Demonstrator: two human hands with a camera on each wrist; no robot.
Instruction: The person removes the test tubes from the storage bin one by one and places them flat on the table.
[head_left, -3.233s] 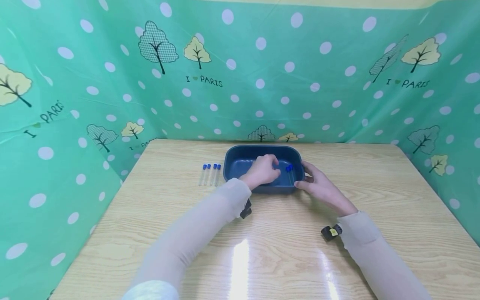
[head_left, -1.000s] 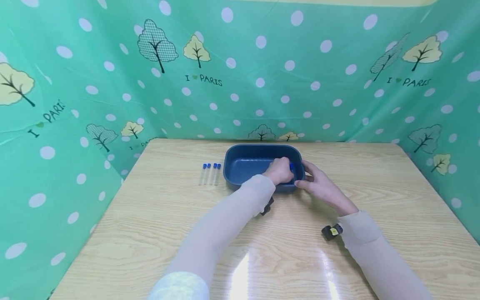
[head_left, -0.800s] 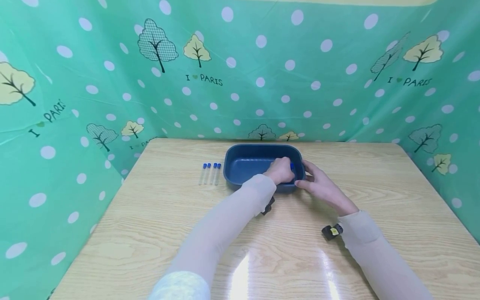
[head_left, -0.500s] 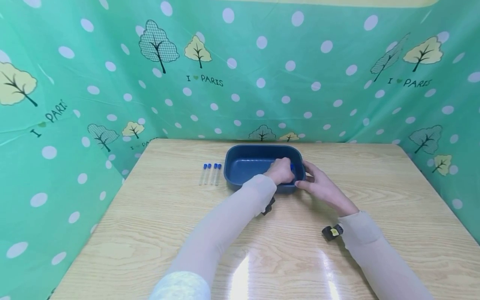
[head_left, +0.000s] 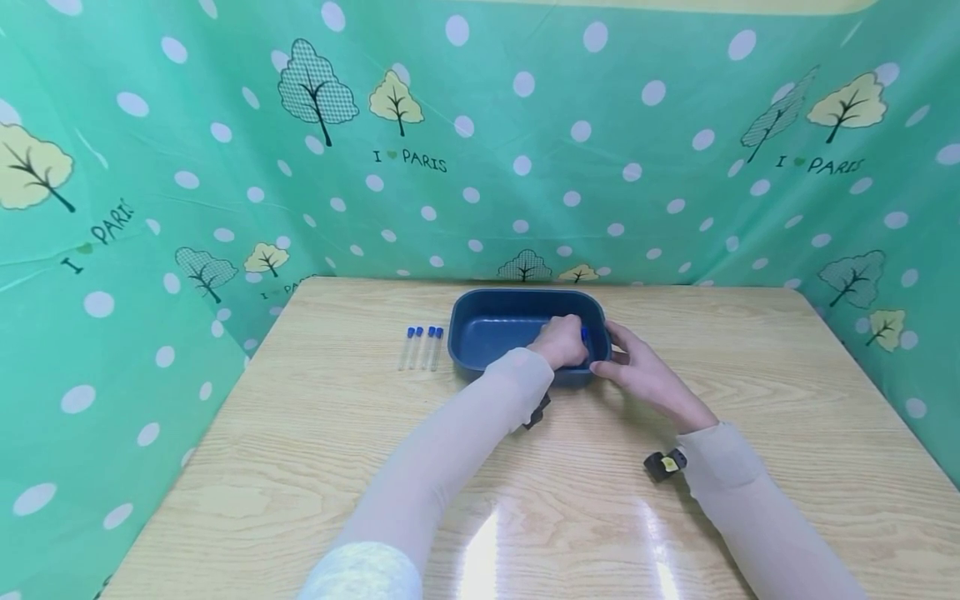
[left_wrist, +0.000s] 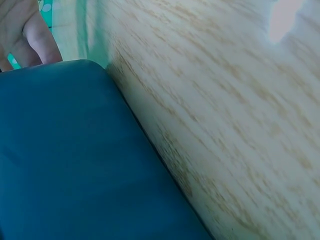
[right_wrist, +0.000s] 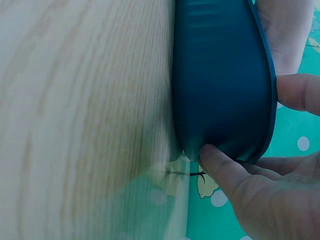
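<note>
A dark blue plastic basin (head_left: 487, 371) stands on the table. My left hand (head_left: 561, 342) reaches down inside its right end, fingers bent downward and their tips hidden behind the hand. A blue cap (head_left: 584, 333) of a clear tube shows just past those knuckles; whether I pinch a tube, I cannot tell. My right hand (head_left: 637, 367) holds the basin's right end. In the right wrist view the thumb (right_wrist: 300, 92) lies at the rim and a finger (right_wrist: 220, 165) presses the outer wall. The left wrist view is mostly the basin's outer wall (left_wrist: 75, 150).
Several blue-capped clear tubes (head_left: 422, 348) lie side by side left of the basin on the wood-grain table (head_left: 337, 417). A green dotted cloth (head_left: 480, 167) hangs behind and along the sides. A black wrist camera (head_left: 663, 464) sits at my right wrist.
My left hand has gone from above the basin's middle rightward and down, over the blue-capped tubes inside. For the last second both hands stay put. The right hand keeps its hold on the basin.
</note>
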